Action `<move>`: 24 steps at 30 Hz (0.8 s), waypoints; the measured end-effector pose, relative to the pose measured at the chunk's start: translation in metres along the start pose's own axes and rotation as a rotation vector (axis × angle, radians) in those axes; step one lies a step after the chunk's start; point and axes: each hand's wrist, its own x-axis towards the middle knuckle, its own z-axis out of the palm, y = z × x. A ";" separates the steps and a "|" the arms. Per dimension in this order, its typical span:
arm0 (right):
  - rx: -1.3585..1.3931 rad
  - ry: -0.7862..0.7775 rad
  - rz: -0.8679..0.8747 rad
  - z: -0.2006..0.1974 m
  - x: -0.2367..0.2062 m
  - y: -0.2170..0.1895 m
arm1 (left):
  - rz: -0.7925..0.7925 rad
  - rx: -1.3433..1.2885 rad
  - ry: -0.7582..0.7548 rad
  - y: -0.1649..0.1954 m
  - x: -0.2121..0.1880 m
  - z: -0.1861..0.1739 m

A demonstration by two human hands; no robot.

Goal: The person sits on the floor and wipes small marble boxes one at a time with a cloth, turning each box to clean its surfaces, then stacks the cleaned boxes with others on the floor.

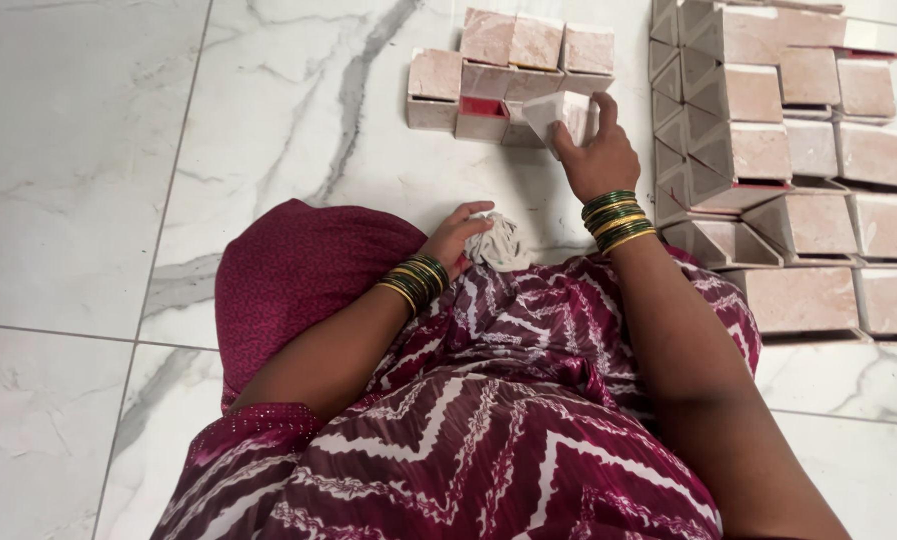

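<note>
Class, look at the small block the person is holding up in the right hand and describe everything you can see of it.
The block is small, pale, whitish-pink and stone-like, with flat faces and sharp edges. It is held tilted, one corner pointing down-left, in the grip of the right hand, fingers wrapped round its right side. It hangs just in front of the small cluster of similar blocks on the marble floor; whether it touches them is unclear.

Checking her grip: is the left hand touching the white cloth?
Touching. The head view shows the left hand with fingers curled against the crumpled white cloth, no gap.
</note>
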 end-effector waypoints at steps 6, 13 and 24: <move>0.037 -0.022 0.030 -0.004 0.007 -0.043 | -0.001 -0.033 -0.021 -0.001 -0.002 0.002; -0.035 -0.105 0.004 -0.017 0.028 -0.104 | -0.017 -0.134 -0.047 0.007 -0.019 0.017; -0.217 -0.238 0.052 -0.041 0.044 -0.159 | -0.071 0.013 -0.007 0.026 -0.052 0.045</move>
